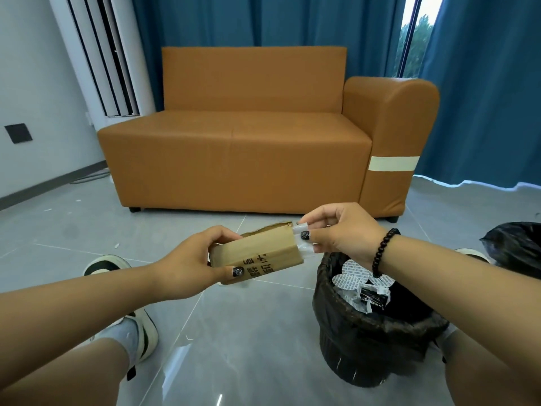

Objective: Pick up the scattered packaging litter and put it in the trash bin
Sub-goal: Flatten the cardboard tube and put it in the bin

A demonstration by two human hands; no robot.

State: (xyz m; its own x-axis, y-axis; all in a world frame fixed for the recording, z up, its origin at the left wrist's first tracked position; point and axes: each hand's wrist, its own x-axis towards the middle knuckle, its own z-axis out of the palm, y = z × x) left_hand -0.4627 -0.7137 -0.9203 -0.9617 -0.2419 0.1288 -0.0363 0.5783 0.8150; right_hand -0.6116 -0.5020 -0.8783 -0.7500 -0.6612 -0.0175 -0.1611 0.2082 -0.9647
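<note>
My left hand (194, 260) grips a folded piece of brown cardboard (263, 253) with dark printing, held above the floor. At the cardboard's right end my right hand (339, 232) pinches a strip of clear tape (303, 243) that sticks out of it. Just below my right hand stands the trash bin (360, 344), a woven basket lined with a black bag. Inside it lie white round liners and a crumpled black-and-white wrapper (366, 291).
An orange sofa (251, 153) stands ahead against blue curtains (483, 83). A second black bag (518, 247) lies on the floor at the right edge. My shoes (105, 265) rest on the grey tiled floor (234, 347). Small white scraps lie on the floor at left.
</note>
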